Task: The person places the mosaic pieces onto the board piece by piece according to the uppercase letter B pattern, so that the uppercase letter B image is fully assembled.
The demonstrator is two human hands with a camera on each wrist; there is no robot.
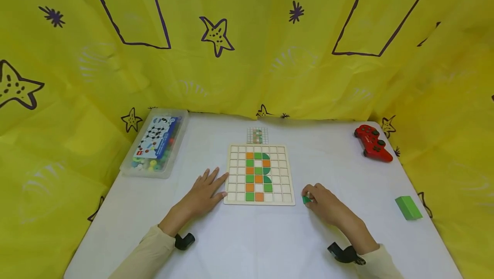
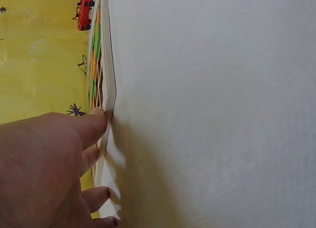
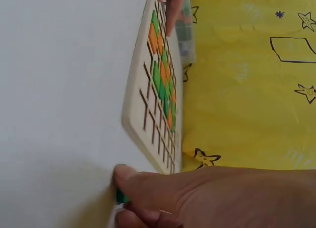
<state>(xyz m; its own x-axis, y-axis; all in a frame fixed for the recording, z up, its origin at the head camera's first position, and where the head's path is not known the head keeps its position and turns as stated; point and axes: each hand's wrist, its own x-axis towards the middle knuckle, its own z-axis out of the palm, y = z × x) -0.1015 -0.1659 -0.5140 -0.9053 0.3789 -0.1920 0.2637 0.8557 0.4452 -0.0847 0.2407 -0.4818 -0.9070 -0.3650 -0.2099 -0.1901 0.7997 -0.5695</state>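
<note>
A square wooden grid board (image 1: pixel 291 176) lies on the white table. Orange and green tiles, some with a rounded side, fill several of its cells in the shape of a letter R (image 1: pixel 259 179). My left hand (image 1: pixel 206 192) is spread flat at the board's left side, its thumb and fingertips touching the edge. Just right of the board, my right hand (image 1: pixel 324 204) pinches a small dark green piece (image 1: pixel 306 199) between thumb and fingers. The right wrist view shows the green piece (image 3: pixel 121 195) mostly covered by the thumb.
Behind the board lies a small pattern card (image 1: pixel 257 135) with a similar design. A lidded plastic box (image 1: pixel 154 141) of colourful parts stands at the back left. A red game controller (image 1: pixel 373 143) and a green block (image 1: pixel 408 207) sit along the right side, near yellow curtains (image 1: pixel 254 77).
</note>
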